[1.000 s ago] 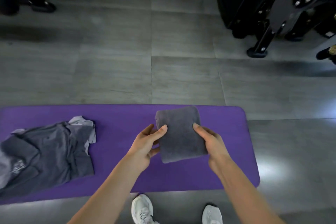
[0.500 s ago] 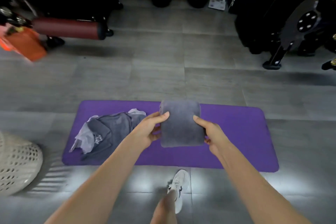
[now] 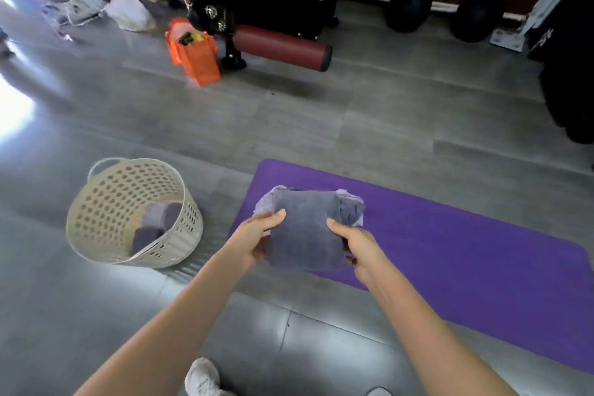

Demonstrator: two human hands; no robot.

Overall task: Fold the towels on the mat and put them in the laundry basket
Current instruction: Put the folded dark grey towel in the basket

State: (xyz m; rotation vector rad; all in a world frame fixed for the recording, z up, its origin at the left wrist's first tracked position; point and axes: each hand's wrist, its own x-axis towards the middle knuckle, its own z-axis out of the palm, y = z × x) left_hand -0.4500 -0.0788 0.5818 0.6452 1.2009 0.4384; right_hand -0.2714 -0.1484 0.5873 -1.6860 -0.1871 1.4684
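A cream perforated laundry basket (image 3: 106,219) is seen standing on the grey floor (image 3: 289,125), to the left of the purple mat (image 3: 466,251) and apart from it. Inside the basket, folded grey towels (image 3: 157,222) are visible, lying against the far side of its bottom; how many there are cannot be told. Further back, an orange bag (image 3: 196,56) is set on the floor, with dark and yellow items showing at its open top, too blurred to be named.

A folded grey towel (image 3: 305,231) is held in the air above the left end of the mat. It is gripped at its left edge by the left hand (image 3: 257,241), thumb on top and fingers closed beneath, and at its right edge by the right hand (image 3: 356,244) in the same way. Behind it, a crumpled heap of grey and lilac cloth (image 3: 348,209) is left lying on the mat, largely hidden by the held towel.

The floor is laid with large grey tiles and a bright glare is cast on it at the left. A black exercise machine with a dark red roller pad (image 3: 283,46) is placed at the back, and two black balls (image 3: 408,8) are set against the wall. The tips of white shoes (image 3: 202,378) are seen at the bottom edge.
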